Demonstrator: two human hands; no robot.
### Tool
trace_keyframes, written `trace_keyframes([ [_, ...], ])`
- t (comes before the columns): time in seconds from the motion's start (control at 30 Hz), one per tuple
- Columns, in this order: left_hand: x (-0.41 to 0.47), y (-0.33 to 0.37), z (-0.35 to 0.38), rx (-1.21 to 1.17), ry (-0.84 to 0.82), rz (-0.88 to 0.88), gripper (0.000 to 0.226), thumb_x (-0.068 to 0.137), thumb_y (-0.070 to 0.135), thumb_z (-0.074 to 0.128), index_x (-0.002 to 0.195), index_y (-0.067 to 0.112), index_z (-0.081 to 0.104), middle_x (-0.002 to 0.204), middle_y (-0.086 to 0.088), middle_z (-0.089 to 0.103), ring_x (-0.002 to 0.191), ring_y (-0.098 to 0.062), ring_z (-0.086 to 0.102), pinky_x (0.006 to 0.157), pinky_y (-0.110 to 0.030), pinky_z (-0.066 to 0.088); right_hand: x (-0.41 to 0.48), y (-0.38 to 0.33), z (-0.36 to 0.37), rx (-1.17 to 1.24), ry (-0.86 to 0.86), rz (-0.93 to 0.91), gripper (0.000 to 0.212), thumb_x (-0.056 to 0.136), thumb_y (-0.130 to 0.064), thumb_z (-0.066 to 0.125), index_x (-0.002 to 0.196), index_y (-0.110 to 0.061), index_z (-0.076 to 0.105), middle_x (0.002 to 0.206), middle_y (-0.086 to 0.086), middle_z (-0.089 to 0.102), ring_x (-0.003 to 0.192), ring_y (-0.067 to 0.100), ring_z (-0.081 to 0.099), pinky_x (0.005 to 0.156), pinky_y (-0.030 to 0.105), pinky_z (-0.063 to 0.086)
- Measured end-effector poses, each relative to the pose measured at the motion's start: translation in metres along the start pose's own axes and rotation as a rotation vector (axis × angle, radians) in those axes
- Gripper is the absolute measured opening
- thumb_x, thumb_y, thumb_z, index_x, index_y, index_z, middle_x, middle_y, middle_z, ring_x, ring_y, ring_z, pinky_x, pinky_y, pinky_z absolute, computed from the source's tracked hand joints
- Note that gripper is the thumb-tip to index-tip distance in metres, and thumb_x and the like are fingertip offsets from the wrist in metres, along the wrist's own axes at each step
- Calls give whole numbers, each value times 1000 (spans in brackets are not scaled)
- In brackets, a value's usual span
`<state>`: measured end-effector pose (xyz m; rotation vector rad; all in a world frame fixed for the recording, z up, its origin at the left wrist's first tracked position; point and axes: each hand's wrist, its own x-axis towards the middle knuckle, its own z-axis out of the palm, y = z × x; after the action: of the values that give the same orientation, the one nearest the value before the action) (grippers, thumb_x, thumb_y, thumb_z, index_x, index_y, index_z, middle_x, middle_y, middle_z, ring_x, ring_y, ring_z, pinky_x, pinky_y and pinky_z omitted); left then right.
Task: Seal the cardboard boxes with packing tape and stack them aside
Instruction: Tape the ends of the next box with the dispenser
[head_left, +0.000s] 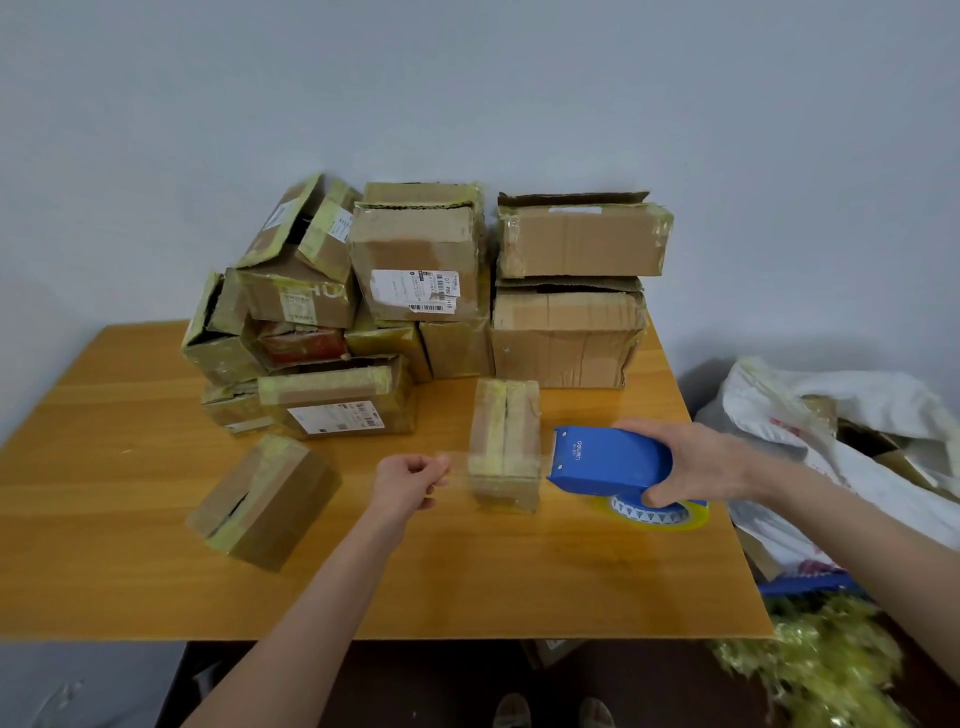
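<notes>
Taping step: tape end (453, 464) is pinched by left hand (410, 480) fingers, blue dispenser (608, 460) gripped by right hand (711, 462), across center small box (504, 441). Next, tape likely needs to be pressed down and cut.

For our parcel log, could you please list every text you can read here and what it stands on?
"deli": blue plastic tape dispenser in the right hand.
"07 PB0 H18": white shipping label on the middle brown cardboard box.
Other labels: too blurred to read.
</notes>
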<state>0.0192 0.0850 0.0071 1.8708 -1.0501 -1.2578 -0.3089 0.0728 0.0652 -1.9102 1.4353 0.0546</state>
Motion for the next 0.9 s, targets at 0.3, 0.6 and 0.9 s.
trace_keyframes([
  [0.3, 8, -4, 0, 19, 21, 6, 19, 93, 23, 62, 89, 5, 70, 73, 0, 62, 66, -10, 50, 56, -21, 47, 6, -1, 7, -27, 14, 15, 72, 67, -32, 75, 119, -58, 33, 106, -18, 59, 98, 9, 59, 86, 39, 54],
  [0.6, 18, -11, 10, 69, 30, -18, 19, 93, 21, 62, 77, 11, 67, 72, -2, 62, 64, -12, 49, 56, -23, 46, 19, 0, 20, -132, -19, 83, 80, 71, -37, 73, 138, -46, 31, 110, -13, 58, 100, 16, 57, 85, 38, 53],
  [0.9, 26, -19, 20, 320, 28, -2, 24, 90, 31, 64, 68, 23, 64, 80, -3, 72, 79, -19, 65, 79, -42, 56, 37, -1, 30, -121, -72, 133, 80, 73, -32, 73, 141, -42, 30, 114, -8, 55, 104, 20, 55, 89, 40, 50],
])
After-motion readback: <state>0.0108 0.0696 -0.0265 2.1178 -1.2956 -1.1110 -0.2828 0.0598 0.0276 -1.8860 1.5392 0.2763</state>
